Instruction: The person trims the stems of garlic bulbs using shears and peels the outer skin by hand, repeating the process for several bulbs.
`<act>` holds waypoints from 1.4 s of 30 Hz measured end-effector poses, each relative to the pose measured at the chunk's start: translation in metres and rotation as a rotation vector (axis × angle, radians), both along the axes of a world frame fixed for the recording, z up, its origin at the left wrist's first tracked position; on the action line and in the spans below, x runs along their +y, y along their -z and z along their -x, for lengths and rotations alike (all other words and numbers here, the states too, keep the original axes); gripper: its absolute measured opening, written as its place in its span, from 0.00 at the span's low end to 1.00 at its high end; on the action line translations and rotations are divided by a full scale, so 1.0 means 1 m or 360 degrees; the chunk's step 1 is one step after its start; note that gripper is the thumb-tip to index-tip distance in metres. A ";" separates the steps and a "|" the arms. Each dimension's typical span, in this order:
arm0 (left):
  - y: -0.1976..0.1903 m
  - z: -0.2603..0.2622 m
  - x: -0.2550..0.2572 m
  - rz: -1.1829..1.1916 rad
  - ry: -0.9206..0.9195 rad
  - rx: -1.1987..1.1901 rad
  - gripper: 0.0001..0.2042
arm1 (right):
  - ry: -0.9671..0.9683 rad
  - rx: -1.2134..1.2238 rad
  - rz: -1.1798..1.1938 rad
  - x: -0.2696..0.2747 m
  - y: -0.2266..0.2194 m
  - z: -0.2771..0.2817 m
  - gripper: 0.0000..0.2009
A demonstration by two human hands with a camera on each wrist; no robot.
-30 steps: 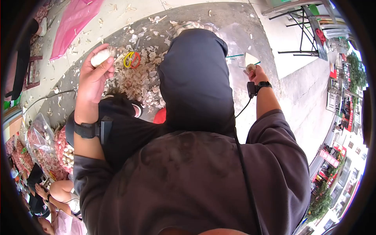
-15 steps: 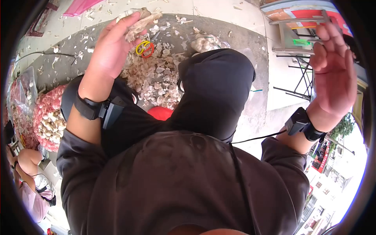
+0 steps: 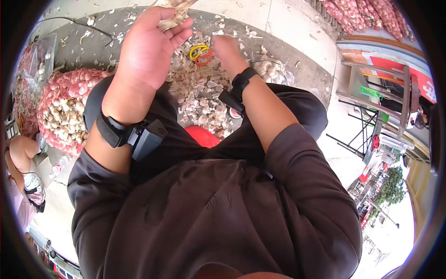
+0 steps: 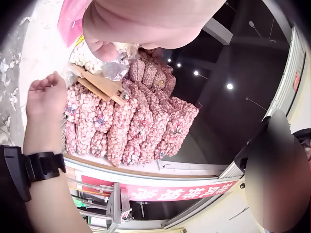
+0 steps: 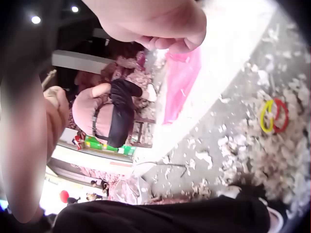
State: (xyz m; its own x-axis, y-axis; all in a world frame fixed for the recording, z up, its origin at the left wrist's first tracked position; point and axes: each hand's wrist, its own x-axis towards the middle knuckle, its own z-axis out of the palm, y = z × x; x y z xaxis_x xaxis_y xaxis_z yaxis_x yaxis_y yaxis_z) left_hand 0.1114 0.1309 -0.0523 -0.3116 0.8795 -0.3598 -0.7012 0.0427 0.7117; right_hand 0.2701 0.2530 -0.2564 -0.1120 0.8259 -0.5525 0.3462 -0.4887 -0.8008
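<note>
One garlic bulb (image 3: 178, 17), left hand (image 3: 147, 52) gripping; right hand (image 3: 228, 52) grip: can't tell. Likely mid-cleaning; next needs steady hold.

White characters run across a red banner (image 4: 184, 191) in the left wrist view, turned in the frame and too blurred to read with certainty. In the head view, a red panel (image 3: 424, 83) at the right edge bears large white lettering, partly cut off and likewise not legible.
</note>
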 end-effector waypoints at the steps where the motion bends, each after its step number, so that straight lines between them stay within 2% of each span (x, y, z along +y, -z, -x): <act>1: 0.002 0.002 0.001 0.0017 -0.0029 0.0008 0.17 | -0.0601 -0.0215 -0.0293 -0.007 0.039 -0.010 0.08; 2: 0.005 0.005 0.002 -0.0003 0.0041 -0.0041 0.17 | -0.1204 -0.0417 -0.0594 -0.016 0.084 -0.020 0.09; 3: 0.009 0.011 0.004 -0.0017 0.0107 -0.0079 0.17 | -0.1288 -0.0371 -0.0428 -0.030 0.152 -0.029 0.14; 4: 0.012 0.018 0.004 -0.0024 0.0180 -0.0106 0.17 | -0.1745 -0.0956 -0.0618 -0.051 0.139 -0.039 0.18; 6: 0.007 0.010 0.004 0.0036 0.0143 -0.0014 0.19 | -0.2140 -0.0950 -0.0471 -0.073 0.153 -0.060 0.22; 8: 0.002 0.001 0.004 0.0119 0.0163 -0.0064 0.17 | -0.2102 -0.0944 -0.0197 -0.085 0.186 -0.084 0.24; 9: -0.004 0.000 0.007 0.0170 0.0203 -0.0161 0.15 | -0.2102 -0.1035 -0.0228 -0.087 0.188 -0.094 0.23; 10: -0.008 0.000 0.010 0.0215 0.0245 -0.0264 0.13 | -0.2079 -0.1143 -0.0091 -0.083 0.167 -0.087 0.20; 13: -0.011 0.002 0.016 0.0255 0.0277 -0.0349 0.14 | -0.1843 -0.0962 -0.0177 -0.072 0.177 -0.078 0.17; 17: -0.007 0.011 0.020 0.0239 0.0274 -0.0350 0.17 | -0.1793 -0.0688 -0.0180 -0.057 0.188 -0.052 0.16; 21: 0.005 0.025 0.020 0.0114 0.0227 -0.0278 0.20 | -0.1679 -0.0707 -0.0315 -0.057 0.185 -0.033 0.18; 23: 0.009 0.031 0.018 0.0018 0.0196 -0.0229 0.22 | -0.1745 -0.0766 -0.0364 -0.052 0.211 -0.033 0.19; 25: 0.010 0.032 0.016 0.0097 0.0094 -0.0145 0.23 | -0.1791 -0.0863 -0.0350 -0.043 0.209 -0.025 0.20; 26: 0.010 0.032 0.017 0.0254 -0.0001 -0.0062 0.24 | -0.1802 -0.0932 -0.0308 -0.039 0.207 -0.023 0.21; 29: 0.009 0.035 0.014 0.0382 -0.0056 -0.0109 0.25 | -0.1810 -0.1080 -0.0359 -0.037 0.198 -0.016 0.22; 30: 0.010 0.037 0.014 0.0394 -0.0054 -0.0106 0.25 | -0.1812 -0.1117 -0.0410 -0.036 0.200 -0.014 0.22; 33: 0.010 0.042 0.007 0.0427 -0.0077 -0.0084 0.25 | -0.1945 -0.1129 -0.0156 -0.034 0.211 -0.008 0.21; 35: 0.008 0.044 0.003 0.0435 -0.0105 -0.0067 0.25 | -0.2071 -0.1194 -0.0228 -0.039 0.222 -0.006 0.18; 37: 0.008 0.045 0.000 0.0434 -0.0160 -0.0072 0.25 | -0.2124 -0.1280 -0.0267 -0.038 0.190 0.005 0.16; 40: 0.009 0.046 -0.003 0.0414 -0.0180 -0.0042 0.25 | -0.2298 -0.1213 -0.0300 -0.035 0.200 0.010 0.15; 42: 0.010 0.045 0.000 0.0391 -0.0165 -0.0008 0.24 | -0.2104 -0.0962 -0.0565 -0.042 0.191 0.018 0.14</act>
